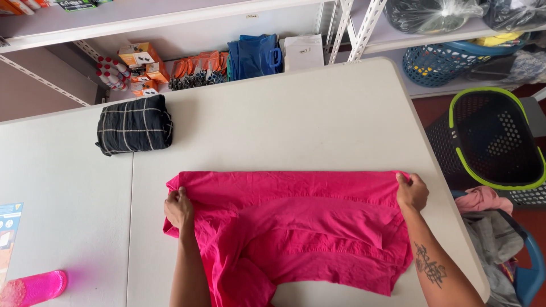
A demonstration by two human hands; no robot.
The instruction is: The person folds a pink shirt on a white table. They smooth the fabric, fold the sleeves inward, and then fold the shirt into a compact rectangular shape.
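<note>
A pale grey table [318, 113] fills most of the frame. Along the top edge runs white metal shelving [364, 23] against a light wall. At right, dark reddish floor [438, 108] shows, with what seems a blue chair [532, 273] at lower right.

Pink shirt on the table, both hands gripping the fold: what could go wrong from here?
1. The pink shirt is bunched and wrinkled below the fold held by the left hand and right hand, so creases may get folded in.
2. Its lower part lies at the near edge of the table and could slide off.
</note>
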